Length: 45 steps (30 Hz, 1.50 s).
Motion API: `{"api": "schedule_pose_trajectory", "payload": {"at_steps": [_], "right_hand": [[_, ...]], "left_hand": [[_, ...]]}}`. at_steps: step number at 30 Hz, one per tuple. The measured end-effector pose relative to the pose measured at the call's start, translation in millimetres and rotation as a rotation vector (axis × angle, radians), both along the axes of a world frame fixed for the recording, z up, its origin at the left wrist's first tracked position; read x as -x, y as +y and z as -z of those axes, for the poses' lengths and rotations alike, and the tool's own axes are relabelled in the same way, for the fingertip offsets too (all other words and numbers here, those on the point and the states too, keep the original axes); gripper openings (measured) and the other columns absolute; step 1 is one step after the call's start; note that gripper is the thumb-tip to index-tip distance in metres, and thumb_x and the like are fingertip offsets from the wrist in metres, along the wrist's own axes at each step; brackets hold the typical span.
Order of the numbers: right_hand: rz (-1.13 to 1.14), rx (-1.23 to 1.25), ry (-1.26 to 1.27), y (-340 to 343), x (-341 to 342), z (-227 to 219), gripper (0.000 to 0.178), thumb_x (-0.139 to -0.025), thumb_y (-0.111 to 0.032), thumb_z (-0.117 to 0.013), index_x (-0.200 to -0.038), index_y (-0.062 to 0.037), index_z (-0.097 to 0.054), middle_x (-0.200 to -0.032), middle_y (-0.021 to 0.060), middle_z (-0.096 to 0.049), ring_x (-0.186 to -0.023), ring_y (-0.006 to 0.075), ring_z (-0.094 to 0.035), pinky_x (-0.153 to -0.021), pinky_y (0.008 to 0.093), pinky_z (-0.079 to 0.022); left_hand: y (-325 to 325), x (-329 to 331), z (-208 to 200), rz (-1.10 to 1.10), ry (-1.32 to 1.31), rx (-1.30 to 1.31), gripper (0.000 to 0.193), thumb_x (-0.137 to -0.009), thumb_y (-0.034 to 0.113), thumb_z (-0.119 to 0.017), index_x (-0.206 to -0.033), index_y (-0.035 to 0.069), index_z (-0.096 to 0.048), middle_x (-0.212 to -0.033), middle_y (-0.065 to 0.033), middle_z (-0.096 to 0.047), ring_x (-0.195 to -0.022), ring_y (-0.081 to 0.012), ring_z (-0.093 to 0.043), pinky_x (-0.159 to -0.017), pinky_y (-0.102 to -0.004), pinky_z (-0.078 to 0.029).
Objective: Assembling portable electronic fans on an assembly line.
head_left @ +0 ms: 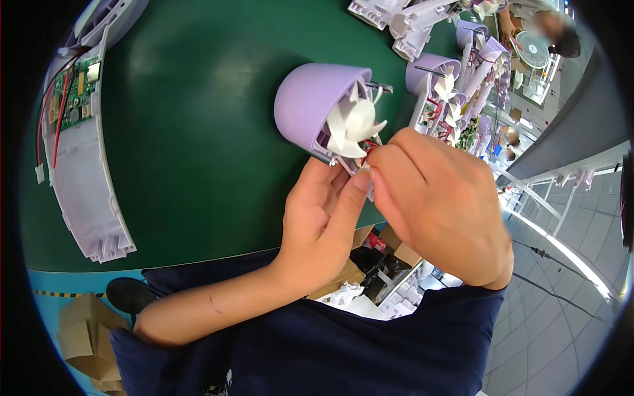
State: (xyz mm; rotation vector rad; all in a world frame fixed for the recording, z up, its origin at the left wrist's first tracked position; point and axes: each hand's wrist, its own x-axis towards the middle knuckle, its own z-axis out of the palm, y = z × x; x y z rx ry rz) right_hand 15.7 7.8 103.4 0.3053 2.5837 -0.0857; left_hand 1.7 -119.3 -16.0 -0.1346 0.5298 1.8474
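A lilac cup-shaped fan housing [310, 99] lies tilted on the green table, its opening turned to the right. Inside it sits a white fan blade wheel [360, 120], and a metal pin sticks out at each side of the rim. My left hand [323, 218] grips the housing's narrow lower part between thumb and fingers. Close against it, my right hand [442, 191] is closed in a pinch, beside short red wires [365, 148] below the blades. What the right fingertips hold is hidden by the hand itself.
A curved white shell [89, 191] with a green circuit board [76, 92] and loose wires lies at the left. More lilac fan units [432, 69] and white shells [413, 30] crowd the far right. Cardboard boxes [89, 336] stand below the table. Another person [551, 30] is at the far right.
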Motion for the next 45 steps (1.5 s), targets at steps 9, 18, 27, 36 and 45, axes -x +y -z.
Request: {"api": "schedule_pose_trajectory", "payload": {"at_steps": [9, 18, 27, 36, 45], "right_hand": [[-0.009, -0.024, -0.020, 0, -1, 2, 0.015, -0.079, -0.002, -0.073, -0.090, -0.0038, -0.064, -0.083, 0.0072, -0.059, -0.067, 0.0253, -0.062, -0.057, 0.0364, -0.051], [0.110, 0.203, 0.174, 13, -14, 9, 0.021, -0.080, 0.006, -0.074, -0.098, -0.0024, -0.066, -0.091, 0.0082, -0.067, -0.068, 0.0210, -0.067, -0.057, 0.0308, -0.051], [0.980, 0.597, 0.486, -9, -55, 23, 0.030, -0.087, 0.001, -0.078, -0.115, 0.0009, -0.067, -0.094, 0.0010, -0.066, -0.063, 0.0012, -0.053, -0.058, 0.0172, -0.042], [0.716, 0.567, 0.448, 3, -51, 37, 0.013, -0.087, 0.000, -0.076, -0.099, -0.0008, -0.071, -0.082, 0.0026, -0.064, -0.060, 0.0051, -0.056, -0.052, 0.0207, -0.042], [0.722, 0.554, 0.409, 5, -41, 33, 0.010, -0.085, -0.004, -0.077, -0.094, -0.0030, -0.072, -0.079, 0.0008, -0.071, -0.061, 0.0049, -0.060, -0.051, 0.0210, -0.042]], "left_hand": [[4, -2, -4, -0.023, 0.144, 0.095, 0.033, -0.108, 0.002, -0.047, -0.139, -0.006, -0.045, -0.130, -0.0145, -0.061, -0.124, -0.0198, -0.059, -0.106, -0.0336, -0.046], [1, 0, 2, 0.037, 0.441, 0.147, 0.032, -0.108, 0.007, -0.046, -0.137, -0.007, -0.046, -0.119, -0.0196, -0.065, -0.113, -0.0272, -0.066, -0.095, -0.0364, -0.052], [-2, -2, 5, 0.092, 0.378, 0.082, 0.033, -0.112, 0.014, -0.042, -0.138, -0.006, -0.047, -0.140, -0.0200, -0.057, -0.126, -0.0225, -0.058, -0.110, -0.0376, -0.043], [-1, -3, 9, 0.079, 0.438, 0.095, 0.035, -0.112, 0.016, -0.043, -0.139, -0.006, -0.046, -0.144, -0.0232, -0.056, -0.129, -0.0249, -0.058, -0.111, -0.0390, -0.044], [-5, -6, 12, 0.032, 0.463, 0.147, 0.026, -0.109, 0.012, -0.048, -0.127, -0.007, -0.050, -0.112, -0.0168, -0.067, -0.100, -0.0211, -0.067, -0.087, -0.0334, -0.052]]}}
